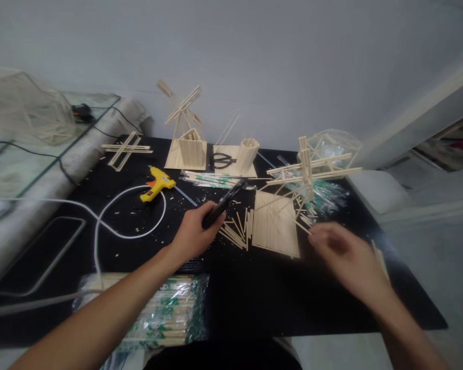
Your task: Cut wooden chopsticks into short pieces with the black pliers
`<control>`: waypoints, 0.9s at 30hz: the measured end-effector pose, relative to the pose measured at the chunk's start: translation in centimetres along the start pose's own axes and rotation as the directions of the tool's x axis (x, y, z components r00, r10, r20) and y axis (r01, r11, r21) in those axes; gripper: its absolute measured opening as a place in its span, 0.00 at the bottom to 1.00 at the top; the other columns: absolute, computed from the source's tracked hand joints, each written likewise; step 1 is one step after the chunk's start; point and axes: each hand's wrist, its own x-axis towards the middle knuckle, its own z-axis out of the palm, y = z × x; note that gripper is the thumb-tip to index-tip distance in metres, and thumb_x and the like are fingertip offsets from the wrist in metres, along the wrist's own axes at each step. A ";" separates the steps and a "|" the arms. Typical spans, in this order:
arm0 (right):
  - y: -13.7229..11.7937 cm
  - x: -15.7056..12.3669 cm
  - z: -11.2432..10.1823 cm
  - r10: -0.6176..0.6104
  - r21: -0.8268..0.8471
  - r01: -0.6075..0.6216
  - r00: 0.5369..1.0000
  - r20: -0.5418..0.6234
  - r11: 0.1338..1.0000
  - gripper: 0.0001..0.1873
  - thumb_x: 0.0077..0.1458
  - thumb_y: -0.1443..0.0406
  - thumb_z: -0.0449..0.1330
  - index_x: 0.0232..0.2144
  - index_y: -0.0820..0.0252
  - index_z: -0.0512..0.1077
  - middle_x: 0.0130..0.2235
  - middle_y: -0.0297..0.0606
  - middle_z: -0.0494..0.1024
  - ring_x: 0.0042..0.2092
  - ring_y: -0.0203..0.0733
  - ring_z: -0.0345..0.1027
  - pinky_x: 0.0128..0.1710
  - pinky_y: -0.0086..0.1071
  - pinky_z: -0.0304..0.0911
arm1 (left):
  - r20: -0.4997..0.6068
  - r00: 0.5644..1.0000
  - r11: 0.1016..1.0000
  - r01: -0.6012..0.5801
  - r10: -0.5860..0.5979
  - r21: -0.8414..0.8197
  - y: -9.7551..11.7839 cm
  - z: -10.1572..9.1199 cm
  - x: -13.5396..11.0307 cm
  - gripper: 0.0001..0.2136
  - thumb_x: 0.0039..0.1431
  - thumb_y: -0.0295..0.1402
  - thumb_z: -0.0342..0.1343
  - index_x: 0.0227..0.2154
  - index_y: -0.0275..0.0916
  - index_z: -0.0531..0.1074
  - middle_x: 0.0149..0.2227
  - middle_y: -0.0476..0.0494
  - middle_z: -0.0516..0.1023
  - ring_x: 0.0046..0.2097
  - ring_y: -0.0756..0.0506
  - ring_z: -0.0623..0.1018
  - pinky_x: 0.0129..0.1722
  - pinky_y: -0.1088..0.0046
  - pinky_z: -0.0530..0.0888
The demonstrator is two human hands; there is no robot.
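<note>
My left hand point(195, 231) is closed around a long black tool point(224, 204); its exact kind is not clear. My right hand point(349, 259) pinches the end of a thin wooden stick point(301, 225) between thumb and fingertips. Between the hands lies a flat wooden panel point(275, 226) made of sticks side by side. Short cut sticks point(235, 231) are scattered along its left edge. Just behind the panel stands a wooden windmill-blade cross point(306, 169), partly overlapping it in view.
A yellow glue gun point(158, 184) lies left of centre with its white cable point(125, 236) looped. Behind are a stick windmill point(191, 146), a round stick tower point(248, 154) and a black-handled tool point(224, 160). Packaged chopsticks point(165, 313) lie in front; plastic wrappers point(327, 198) lie right.
</note>
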 end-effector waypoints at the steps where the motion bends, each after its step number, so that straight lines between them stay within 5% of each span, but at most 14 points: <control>1: -0.5 -0.2 -0.6 0.022 0.087 -0.025 0.999 0.036 0.996 0.12 0.54 0.54 0.64 0.34 0.55 0.74 0.27 0.36 0.77 0.28 0.43 0.70 0.29 0.33 0.64 | -0.003 1.000 1.000 -0.002 0.002 -0.001 0.0 0.0 0.0 0.10 0.66 0.39 0.53 0.33 0.39 0.71 0.27 0.52 0.68 0.29 0.51 0.65 0.30 0.75 0.63; 5: -2.3 -0.5 -2.4 0.048 0.348 -0.135 0.968 0.247 0.928 0.15 0.52 0.51 0.67 0.34 0.56 0.78 0.28 0.40 0.78 0.27 0.43 0.70 0.26 0.33 0.64 | -0.002 1.000 1.000 -0.004 0.004 0.008 0.0 0.1 -0.1 0.10 0.65 0.39 0.53 0.33 0.39 0.71 0.27 0.52 0.69 0.29 0.50 0.66 0.30 0.75 0.63; 9: -2.9 -0.4 -2.6 -0.061 0.532 -0.206 0.895 0.442 0.821 0.38 0.39 0.42 0.71 0.51 0.53 0.78 0.45 0.52 0.82 0.37 0.57 0.78 0.28 0.40 0.70 | -0.008 1.000 1.000 0.001 -0.001 0.007 0.1 0.1 0.0 0.09 0.64 0.39 0.53 0.32 0.39 0.71 0.26 0.53 0.68 0.28 0.51 0.65 0.29 0.74 0.62; 11: -3.1 -0.2 -2.0 -0.124 0.552 -0.172 0.881 0.457 0.816 0.43 0.37 0.39 0.70 0.53 0.52 0.77 0.46 0.52 0.82 0.38 0.59 0.78 0.28 0.42 0.70 | -0.010 1.000 1.000 0.000 0.000 0.007 0.2 0.0 0.0 0.09 0.64 0.39 0.53 0.32 0.39 0.70 0.25 0.54 0.67 0.28 0.51 0.64 0.29 0.74 0.62; 15: -4.3 0.6 0.1 -0.140 0.425 0.053 0.974 0.178 0.904 0.14 0.57 0.50 0.65 0.39 0.51 0.80 0.28 0.40 0.80 0.29 0.46 0.74 0.30 0.38 0.68 | -0.008 1.000 1.000 -0.015 0.015 0.008 0.4 0.0 0.0 0.09 0.65 0.38 0.53 0.30 0.40 0.69 0.24 0.54 0.64 0.27 0.51 0.63 0.29 0.74 0.61; 18: -6.0 1.5 1.5 -0.318 0.213 0.317 0.948 -0.029 0.924 0.14 0.64 0.56 0.59 0.30 0.52 0.79 0.25 0.36 0.74 0.30 0.43 0.70 0.33 0.36 0.66 | 0.003 1.000 1.000 -0.027 0.027 -0.001 0.6 -0.1 0.0 0.09 0.64 0.37 0.53 0.29 0.40 0.67 0.24 0.54 0.64 0.27 0.51 0.63 0.28 0.74 0.61; 21: -7.3 2.8 2.8 -0.487 0.153 0.468 0.863 0.133 0.870 0.17 0.66 0.59 0.57 0.26 0.55 0.74 0.30 0.37 0.74 0.35 0.42 0.70 0.38 0.35 0.65 | -0.002 0.999 0.999 -0.035 0.035 -0.002 0.6 -0.2 0.1 0.09 0.64 0.36 0.53 0.29 0.40 0.67 0.24 0.54 0.65 0.27 0.51 0.63 0.28 0.74 0.60; 23: -7.9 3.8 3.9 -0.460 0.177 0.425 0.838 0.295 0.888 0.17 0.68 0.60 0.54 0.27 0.57 0.72 0.30 0.36 0.73 0.34 0.39 0.68 0.35 0.34 0.64 | -0.010 1.000 1.000 -0.026 0.026 0.003 0.5 -0.2 0.1 0.08 0.65 0.37 0.53 0.31 0.40 0.68 0.25 0.54 0.66 0.27 0.51 0.64 0.29 0.74 0.61; 27: -8.6 5.7 5.9 -0.398 0.295 0.300 0.837 0.375 0.907 0.14 0.69 0.61 0.51 0.49 0.59 0.72 0.32 0.33 0.73 0.25 0.33 0.60 0.26 0.30 0.58 | -0.056 0.998 1.000 0.016 -0.016 0.015 0.1 -0.2 0.2 0.09 0.66 0.39 0.53 0.36 0.40 0.72 0.29 0.51 0.72 0.30 0.49 0.70 0.33 0.74 0.65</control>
